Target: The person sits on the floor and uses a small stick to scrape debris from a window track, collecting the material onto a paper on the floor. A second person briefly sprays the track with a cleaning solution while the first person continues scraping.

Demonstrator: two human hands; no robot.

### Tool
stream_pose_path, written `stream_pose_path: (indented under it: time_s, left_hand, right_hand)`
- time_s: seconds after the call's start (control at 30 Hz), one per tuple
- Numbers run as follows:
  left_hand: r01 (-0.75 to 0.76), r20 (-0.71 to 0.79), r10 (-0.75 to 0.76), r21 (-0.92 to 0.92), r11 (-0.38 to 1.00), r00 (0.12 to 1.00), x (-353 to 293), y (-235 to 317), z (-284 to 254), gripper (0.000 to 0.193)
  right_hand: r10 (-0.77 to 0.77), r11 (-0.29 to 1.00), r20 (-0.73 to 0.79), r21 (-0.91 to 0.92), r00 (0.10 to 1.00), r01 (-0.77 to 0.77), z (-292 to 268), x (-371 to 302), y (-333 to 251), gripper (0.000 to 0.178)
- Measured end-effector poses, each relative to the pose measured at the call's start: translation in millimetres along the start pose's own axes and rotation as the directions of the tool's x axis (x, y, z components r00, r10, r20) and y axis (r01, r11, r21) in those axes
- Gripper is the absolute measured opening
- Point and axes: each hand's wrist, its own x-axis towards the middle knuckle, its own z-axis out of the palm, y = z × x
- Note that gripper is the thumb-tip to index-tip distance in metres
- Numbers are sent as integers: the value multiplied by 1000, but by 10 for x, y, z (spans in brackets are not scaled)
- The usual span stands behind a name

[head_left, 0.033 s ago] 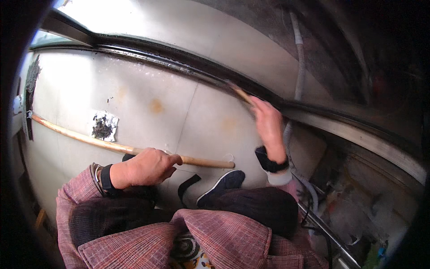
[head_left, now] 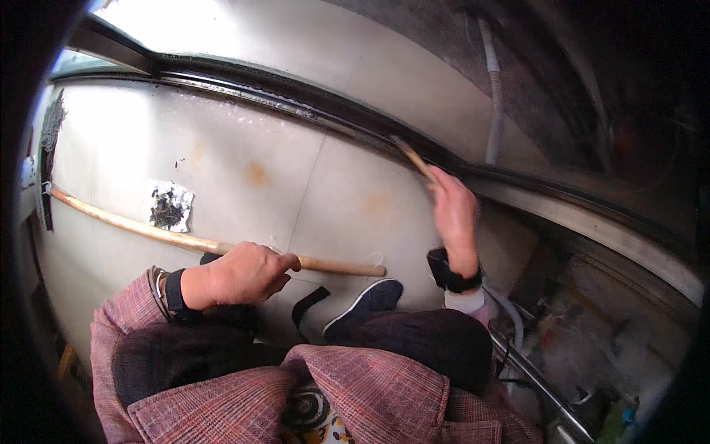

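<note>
My left hand [head_left: 244, 274] is wrapped round a long wooden pole [head_left: 151, 232] that lies slantwise across the floor in front of me. At its far left end is a dark, stringy head [head_left: 52, 148], like a mop or broom. In my right hand [head_left: 454, 211] is a small brush [head_left: 416, 157] with a wooden handle. Its tip touches the dark sliding-door track [head_left: 325, 112]; the bristles are too small to make out well. Between the pole and the track lies a white sheet [head_left: 186, 198] heaped with dark debris.
A grey hose [head_left: 494, 111] runs on the far side of the track and another stretch near my right arm. Cluttered items and a metal rod [head_left: 543, 385] stand at the lower right. A black strip [head_left: 309, 303] lies beside my shoe [head_left: 366, 305].
My right hand and the brush have moved to the right along the track, slightly nearer to me. My left hand still grips the pole, almost unmoved.
</note>
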Motion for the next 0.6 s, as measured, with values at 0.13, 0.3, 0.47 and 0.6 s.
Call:
stream_pose_path:
  time_s: [0.13,0.3,0.47,0.6]
  left_hand:
    - [-36,99,32,35,999,995,155,49,-13,28]
    - [-26,60,26,-1,1000,998,99,23,10,28]
    - [-12,31,11,11,1000,999,89,54,-49,26]
    - [-11,23,11,-4,1000,1000,55,-6,-36,26]
  right_hand:
    - [166,883,-201,-406,965,-236,-227,-375,527,30]
    - [167,845,-196,-476,966,-242,-121,-218,547,30]
    - [-112,922,-109,-383,988,63,115,-7,131,28]
    - [-109,814,-28,-577,994,73,-221,105,148,29]
